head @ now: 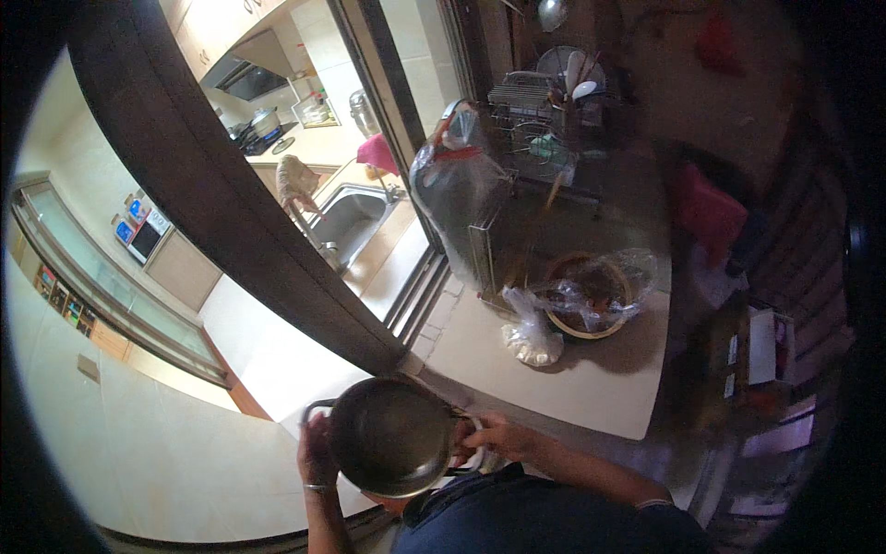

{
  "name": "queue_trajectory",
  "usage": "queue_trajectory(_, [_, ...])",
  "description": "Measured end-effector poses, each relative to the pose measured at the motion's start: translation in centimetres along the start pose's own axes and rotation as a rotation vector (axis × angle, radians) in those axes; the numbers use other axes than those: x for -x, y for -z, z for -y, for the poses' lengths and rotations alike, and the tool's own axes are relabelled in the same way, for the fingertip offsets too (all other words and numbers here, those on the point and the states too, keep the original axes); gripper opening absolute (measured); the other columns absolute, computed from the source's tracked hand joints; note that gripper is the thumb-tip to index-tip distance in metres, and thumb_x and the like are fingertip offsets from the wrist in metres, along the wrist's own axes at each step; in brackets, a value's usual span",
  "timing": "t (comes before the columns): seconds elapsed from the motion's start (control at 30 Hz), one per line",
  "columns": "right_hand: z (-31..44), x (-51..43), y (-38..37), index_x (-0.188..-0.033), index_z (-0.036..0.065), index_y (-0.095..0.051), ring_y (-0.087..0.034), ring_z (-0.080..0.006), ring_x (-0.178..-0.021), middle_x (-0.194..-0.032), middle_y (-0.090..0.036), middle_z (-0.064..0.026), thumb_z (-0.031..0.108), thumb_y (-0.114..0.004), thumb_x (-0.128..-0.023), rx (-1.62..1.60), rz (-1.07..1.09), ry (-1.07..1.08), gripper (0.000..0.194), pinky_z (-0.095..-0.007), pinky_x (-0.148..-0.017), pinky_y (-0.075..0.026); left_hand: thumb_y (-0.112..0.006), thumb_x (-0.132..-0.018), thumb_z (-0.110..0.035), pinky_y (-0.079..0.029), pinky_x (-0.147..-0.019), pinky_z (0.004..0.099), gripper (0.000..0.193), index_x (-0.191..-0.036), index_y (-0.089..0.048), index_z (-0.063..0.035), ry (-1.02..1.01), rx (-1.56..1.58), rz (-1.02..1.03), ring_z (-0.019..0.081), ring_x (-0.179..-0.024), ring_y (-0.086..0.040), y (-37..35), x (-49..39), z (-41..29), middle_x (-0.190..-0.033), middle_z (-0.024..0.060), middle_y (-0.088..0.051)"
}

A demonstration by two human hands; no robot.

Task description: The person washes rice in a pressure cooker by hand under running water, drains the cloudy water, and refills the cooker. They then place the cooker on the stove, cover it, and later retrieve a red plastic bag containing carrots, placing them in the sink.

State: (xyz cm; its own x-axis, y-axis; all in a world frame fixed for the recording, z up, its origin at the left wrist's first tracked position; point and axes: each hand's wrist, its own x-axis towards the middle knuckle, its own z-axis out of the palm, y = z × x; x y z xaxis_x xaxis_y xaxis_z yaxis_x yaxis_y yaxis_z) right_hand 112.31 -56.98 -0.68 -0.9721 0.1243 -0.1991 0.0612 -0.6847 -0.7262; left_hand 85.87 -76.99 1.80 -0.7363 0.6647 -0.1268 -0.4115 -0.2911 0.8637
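I hold a round two-handled metal pot (394,436) in front of my body, its inside facing up toward the view. My left hand (316,443) is at the pot's left side by the loop handle, with a bracelet on its wrist. At the opposite handle, my right hand (495,440) has its fingers around the handle area. Something pale shows beneath that hand, too blurred to name. The pot's inner base looks dark, and I see no food in it.
To the right, a pale countertop (595,388) bears a knotted plastic bag (533,343) and a round bowl (588,298) partly under clear plastic. A dish rack (533,118) stands farther back. Beyond a dark frame (228,187) lie a sink (353,221) and a stove (266,135).
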Motion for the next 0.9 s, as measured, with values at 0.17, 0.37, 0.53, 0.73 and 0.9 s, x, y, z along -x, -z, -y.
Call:
queue_trajectory(0.17, [-2.3,-5.8,-0.2,-0.112,0.005,-0.055,-0.061,-0.0169,-0.095,-0.103,-0.062,-0.0083,0.031,-0.053,-0.092,0.276,-0.006,-0.071,0.034,-0.0317,-0.085,-0.049,-0.044,-0.097,-0.034,-0.051,-0.081,0.0345,0.036,-0.114,-0.058,-0.0055,-0.157,0.123,-0.184,0.0171,-0.086,-0.061,7.2,0.3,-3.7,-0.104,0.0074,-0.064])
queue_trajectory(0.37, [-3.6,-0.6,4.9,-0.126,-0.002,-0.045,-0.059,-0.0238,-0.104,-0.119,-0.056,-0.0139,0.021,-0.052,-0.092,0.207,-0.264,-0.175,0.042,-0.0346,-0.090,-0.046,-0.048,-0.096,-0.025,-0.049,-0.082,0.0308,0.027,-0.107,-0.060,-0.0034,-0.381,0.078,-0.330,0.0157,-0.088,-0.061,15.2,-6.3,-5.6,-0.096,0.0047,-0.065])
queue_trajectory(0.53, [-4.9,5.6,7.7,-0.119,-0.002,-0.049,-0.062,-0.0275,-0.095,-0.110,-0.060,-0.0180,0.019,-0.051,-0.091,-0.099,-0.658,0.099,0.036,-0.0377,-0.084,-0.049,-0.042,-0.098,-0.027,-0.046,-0.086,0.0297,0.028,-0.112,-0.056,-0.0073,-0.493,0.061,-0.484,0.0149,-0.096,-0.058,15.7,-16.5,-6.7,-0.101,0.0026,-0.062])
queue_trajectory(0.73, [-7.9,9.0,8.6,-0.113,-0.001,-0.050,-0.063,-0.0280,-0.089,-0.104,-0.061,-0.0185,0.015,-0.051,-0.089,-0.367,-0.921,0.314,0.029,-0.0374,-0.078,-0.051,-0.036,-0.099,-0.025,-0.045,-0.091,0.0354,0.029,-0.108,-0.058,-0.0079,-0.496,0.278,-0.415,0.0162,-0.094,-0.058,9.4,-25.2,-6.8,-0.101,0.0047,-0.062])
queue_trajectory(0.9, [-9.8,9.3,8.0,-0.114,-0.001,-0.050,-0.063,-0.0285,-0.089,-0.103,-0.061,-0.0182,0.014,-0.051,-0.090,-0.452,-1.002,0.318,0.029,-0.0372,-0.078,-0.051,-0.040,-0.098,-0.019,-0.049,-0.086,0.0329,0.025,-0.109,-0.059,-0.0082,-0.330,0.443,-0.593,0.0170,-0.089,-0.060,3.8,-29.4,-4.2,-0.104,0.0063,-0.063])
